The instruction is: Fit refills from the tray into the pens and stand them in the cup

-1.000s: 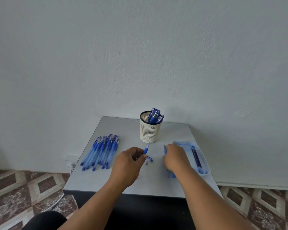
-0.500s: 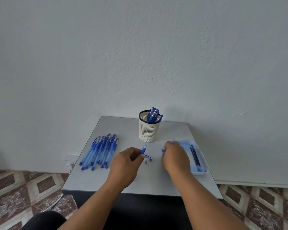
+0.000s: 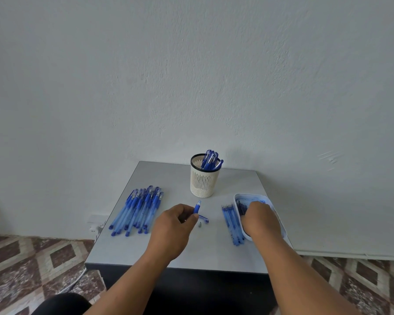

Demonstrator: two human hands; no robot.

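Table (image 3: 168, 178) fills the lower middle, grey and square, and the white slotted cup (image 3: 204, 180) standing near its far edge is the landmark. Blue pens (image 3: 210, 159) already stand in that cup, leaning to its right. Down and to the left of the cup lies the big bundle of pens (image 3: 138, 210), packed side by side, caps toward the near edge. Down and to the right of the cup sits the pale tray (image 3: 282, 228), with dark refills (image 3: 242, 206) showing at its far end.

Big change from half a second ago: the right hand (image 3: 261, 220) has left the table beside the tray and now reaches into the tray, covering most of it, fingers curled down among the refills. Whether it grips one, I cannot tell. With that hand moved across, a row of thin blue pieces (image 3: 232, 223) lies uncovered on the table just left of the tray.

The left hand (image 3: 175, 226), below the cup, has barely shifted; it keeps pinching a blue pen barrel (image 3: 197, 208) between thumb and fingertips, its end pointing up toward the cup. Just right of that hand a blue cap (image 3: 204, 218) rests on the table, and a tiny grey tip piece (image 3: 200, 224) sits beside it, both unmoved.
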